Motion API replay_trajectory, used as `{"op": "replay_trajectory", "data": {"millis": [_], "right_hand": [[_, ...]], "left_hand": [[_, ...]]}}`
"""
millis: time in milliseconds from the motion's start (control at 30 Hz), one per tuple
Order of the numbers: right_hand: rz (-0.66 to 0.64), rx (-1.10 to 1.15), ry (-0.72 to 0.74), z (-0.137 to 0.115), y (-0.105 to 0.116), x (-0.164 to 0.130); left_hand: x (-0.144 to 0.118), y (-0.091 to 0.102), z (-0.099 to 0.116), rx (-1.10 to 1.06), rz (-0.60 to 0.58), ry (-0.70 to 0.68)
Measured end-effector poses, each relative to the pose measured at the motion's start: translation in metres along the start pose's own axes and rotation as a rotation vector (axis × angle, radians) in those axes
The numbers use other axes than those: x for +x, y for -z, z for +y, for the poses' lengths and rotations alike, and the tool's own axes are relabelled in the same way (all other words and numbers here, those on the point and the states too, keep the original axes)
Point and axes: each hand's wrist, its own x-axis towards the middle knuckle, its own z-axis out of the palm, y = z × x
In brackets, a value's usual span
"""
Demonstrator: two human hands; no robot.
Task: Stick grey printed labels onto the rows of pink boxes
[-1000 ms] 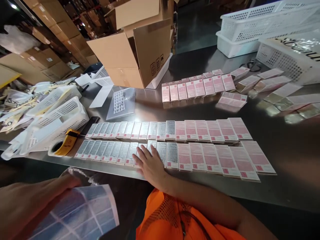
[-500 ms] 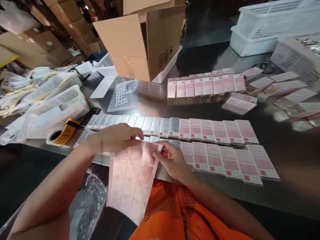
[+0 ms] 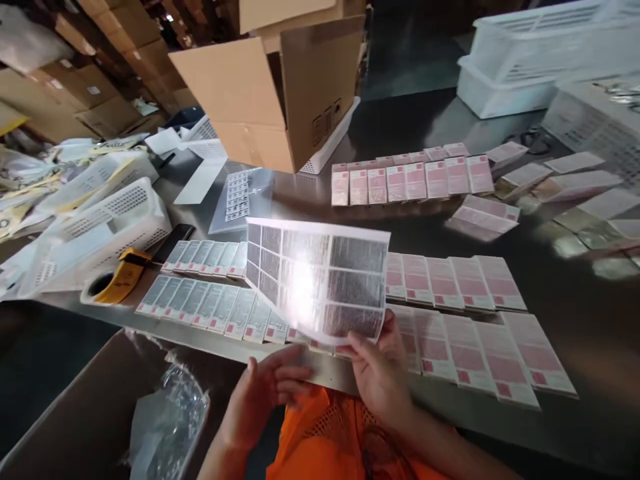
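So in the head view, the right hand [image 3: 377,367] is pinching the sheet [image 3: 355,287] by its lower right corner, thumb on top. The sheet's up over the two rows of packs [image 3: 480,353], bowed a bit, with a big shiny glare on it. Left hand [image 3: 273,387] is just below it, fingers loosely apart and kinda blurry. Carton [image 3: 240,100] sits farther back on the table [image 3: 310,220].

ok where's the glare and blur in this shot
Head view: glare whites out part of the sheet; head view: the left hand's fingers look blurred; head view, right side: holes in the white baskets smear into streaks.
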Motion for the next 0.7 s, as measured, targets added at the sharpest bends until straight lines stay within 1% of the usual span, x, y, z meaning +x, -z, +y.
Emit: {"op": "replay_trajectory", "data": {"millis": [33, 67, 100, 133, 167, 233, 300, 333, 400, 500, 533, 600, 633, 700], "right_hand": [[-0.031, -0.013, -0.055, 0.008, -0.002, -0.008], [-0.081, -0.035, -0.112, 0.016, -0.003, -0.016], [-0.140, -0.070, -0.173, 0.022, -0.003, -0.024], [-0.207, -0.121, -0.234, 0.027, -0.002, -0.030], [-0.277, -0.173, -0.279, 0.030, 0.000, -0.033], [-0.378, -0.258, -0.312, 0.028, 0.007, -0.034], [-0.412, -0.311, -0.265, 0.020, 0.015, -0.026], [-0.403, -0.340, -0.221, 0.014, 0.018, -0.019], [-0.369, -0.417, -0.107, 0.002, 0.020, -0.005], [-0.363, -0.507, 0.045, -0.010, 0.011, 0.014], [-0.380, -0.525, 0.072, -0.012, 0.006, 0.020], [-0.407, -0.530, 0.071, -0.012, -0.006, 0.031], [-0.399, -0.506, 0.071, -0.011, -0.012, 0.036], [-0.340, -0.462, 0.089, -0.008, -0.019, 0.042]], "left_hand": [[0.004, -0.002, -0.003, -0.082, 0.023, -0.090], [0.009, -0.003, 0.001, -0.128, 0.097, -0.205], [0.016, 0.000, 0.009, -0.146, 0.210, -0.330], [0.023, 0.005, 0.022, -0.144, 0.364, -0.476], [0.027, 0.012, 0.038, -0.152, 0.444, -0.573], [0.028, 0.028, 0.070, -0.146, 0.532, -0.707], [0.019, 0.039, 0.097, -0.089, 0.550, -0.776], [0.012, 0.042, 0.107, -0.044, 0.541, -0.780], [-0.002, 0.044, 0.119, 0.064, 0.498, -0.729], [-0.016, 0.044, 0.123, 0.350, 0.378, -0.579], [-0.017, 0.044, 0.122, 0.456, 0.330, -0.534], [-0.017, 0.044, 0.119, 0.620, 0.244, -0.467], [-0.016, 0.043, 0.117, 0.663, 0.207, -0.434], [-0.011, 0.041, 0.114, 0.721, 0.134, -0.350]]}}
